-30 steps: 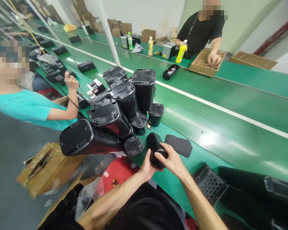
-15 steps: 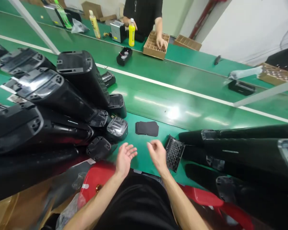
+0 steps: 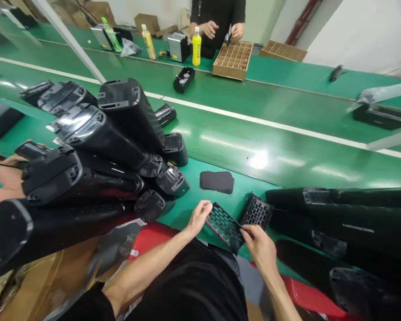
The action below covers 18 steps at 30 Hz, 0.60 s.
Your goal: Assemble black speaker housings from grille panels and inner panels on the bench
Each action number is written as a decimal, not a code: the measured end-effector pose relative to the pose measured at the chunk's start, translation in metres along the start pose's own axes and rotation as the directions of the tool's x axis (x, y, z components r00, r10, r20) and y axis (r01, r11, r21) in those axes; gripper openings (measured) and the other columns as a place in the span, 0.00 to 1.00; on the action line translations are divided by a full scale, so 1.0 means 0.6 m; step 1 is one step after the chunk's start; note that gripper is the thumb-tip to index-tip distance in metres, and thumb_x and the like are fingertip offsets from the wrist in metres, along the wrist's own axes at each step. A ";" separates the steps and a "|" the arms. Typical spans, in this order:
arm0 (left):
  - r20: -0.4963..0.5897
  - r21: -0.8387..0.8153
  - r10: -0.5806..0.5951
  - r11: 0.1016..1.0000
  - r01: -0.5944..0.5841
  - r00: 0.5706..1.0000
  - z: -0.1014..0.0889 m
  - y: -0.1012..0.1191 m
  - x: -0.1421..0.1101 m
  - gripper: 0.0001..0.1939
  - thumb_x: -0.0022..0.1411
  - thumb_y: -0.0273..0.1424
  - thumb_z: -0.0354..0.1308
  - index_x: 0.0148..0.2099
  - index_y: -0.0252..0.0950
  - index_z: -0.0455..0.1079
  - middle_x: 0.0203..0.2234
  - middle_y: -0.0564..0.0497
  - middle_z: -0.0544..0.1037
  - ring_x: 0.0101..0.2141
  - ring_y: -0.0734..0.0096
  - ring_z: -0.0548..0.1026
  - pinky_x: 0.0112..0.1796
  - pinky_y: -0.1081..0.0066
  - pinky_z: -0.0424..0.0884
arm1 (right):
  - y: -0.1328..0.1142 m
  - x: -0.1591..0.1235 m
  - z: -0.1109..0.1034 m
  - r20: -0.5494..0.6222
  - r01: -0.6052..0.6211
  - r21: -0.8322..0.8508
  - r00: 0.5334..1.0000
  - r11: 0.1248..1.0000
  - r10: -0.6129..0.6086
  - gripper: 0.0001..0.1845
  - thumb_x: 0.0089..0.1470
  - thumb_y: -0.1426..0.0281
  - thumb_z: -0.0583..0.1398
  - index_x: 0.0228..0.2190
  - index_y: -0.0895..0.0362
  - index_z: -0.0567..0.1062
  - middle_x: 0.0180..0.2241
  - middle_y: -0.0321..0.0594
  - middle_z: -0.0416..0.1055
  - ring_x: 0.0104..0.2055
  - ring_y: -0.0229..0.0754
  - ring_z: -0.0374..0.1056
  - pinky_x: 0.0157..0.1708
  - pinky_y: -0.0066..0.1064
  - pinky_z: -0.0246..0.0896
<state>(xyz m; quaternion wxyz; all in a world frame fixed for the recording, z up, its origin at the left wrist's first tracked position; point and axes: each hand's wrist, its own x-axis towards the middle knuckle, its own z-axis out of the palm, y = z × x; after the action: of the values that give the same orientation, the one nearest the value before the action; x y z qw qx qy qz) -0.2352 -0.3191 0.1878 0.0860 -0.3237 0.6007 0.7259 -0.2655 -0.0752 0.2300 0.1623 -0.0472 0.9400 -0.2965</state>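
While the left hand (image 3: 199,217) pinches one end of a black perforated panel (image 3: 223,227) between thumb and fingers, the right hand (image 3: 261,247) grips its opposite edge, so the panel is held tilted between the two, above the near edge of the green worktop (image 3: 190,198). Green shows through its openings. Just beside it, toward the right hand, a second perforated panel (image 3: 256,211) rests on the worktop. Beyond the hands lies a loose stack of flat black sheets (image 3: 217,182), slightly fanned. To the left, black housings (image 3: 120,96) of several sizes crowd together, some upright and some tilted, the small ones nearest the sheets. More long dark housings (image 3: 354,225) lie to the right, past the second panel. Below the worktop, on the left, part of a red stool (image 3: 153,240) shows. Across the green surface with its white line, a person in black (image 3: 218,22) holds a small dark item above a divided cardboard box (image 3: 233,60); a yellow bottle (image 3: 196,47) stands near that box, and an open black case (image 3: 184,80) lies closer in.
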 end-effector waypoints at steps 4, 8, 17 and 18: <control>-0.121 0.334 -0.122 0.930 0.156 0.985 -0.072 -0.048 0.002 0.14 0.69 0.44 0.52 0.41 0.38 0.67 0.29 0.55 0.70 0.25 0.75 0.71 0.24 0.78 0.66 | -0.061 0.104 0.063 0.246 0.142 -0.086 0.962 0.986 -0.117 0.09 0.55 0.61 0.61 0.35 0.48 0.80 0.38 0.40 0.76 0.42 0.51 0.75 0.40 0.37 0.66; -0.179 0.465 -0.203 0.845 0.265 0.963 -0.111 -0.080 -0.013 0.11 0.69 0.37 0.53 0.35 0.37 0.66 0.25 0.55 0.70 0.24 0.71 0.75 0.29 0.73 0.69 | -0.126 0.213 0.129 0.238 0.108 -0.144 0.969 0.984 -0.072 0.12 0.59 0.57 0.61 0.39 0.51 0.79 0.41 0.42 0.76 0.41 0.48 0.73 0.39 0.34 0.61; -0.004 0.707 0.318 0.671 -0.222 0.948 -0.061 -0.008 -0.009 0.13 0.73 0.30 0.46 0.51 0.39 0.70 0.48 0.44 0.77 0.52 0.61 0.74 0.57 0.64 0.68 | -0.164 0.297 0.230 0.158 -0.006 -0.126 0.987 0.992 0.026 0.16 0.64 0.59 0.56 0.39 0.53 0.81 0.40 0.48 0.79 0.41 0.51 0.74 0.41 0.37 0.61; 0.007 0.674 0.356 0.689 -0.268 0.935 -0.047 0.004 0.016 0.13 0.73 0.29 0.46 0.52 0.39 0.70 0.48 0.44 0.77 0.53 0.63 0.74 0.58 0.65 0.67 | -0.157 0.298 0.229 0.162 0.001 -0.104 0.987 0.995 0.016 0.16 0.63 0.58 0.56 0.38 0.52 0.82 0.39 0.48 0.79 0.41 0.51 0.74 0.41 0.37 0.61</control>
<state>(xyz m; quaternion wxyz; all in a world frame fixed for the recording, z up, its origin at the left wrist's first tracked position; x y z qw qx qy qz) -0.2334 -0.3482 0.1822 0.0335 -0.2090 0.8695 0.4462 -0.3889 -0.2597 0.1283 0.2368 -0.0759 0.9379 -0.2419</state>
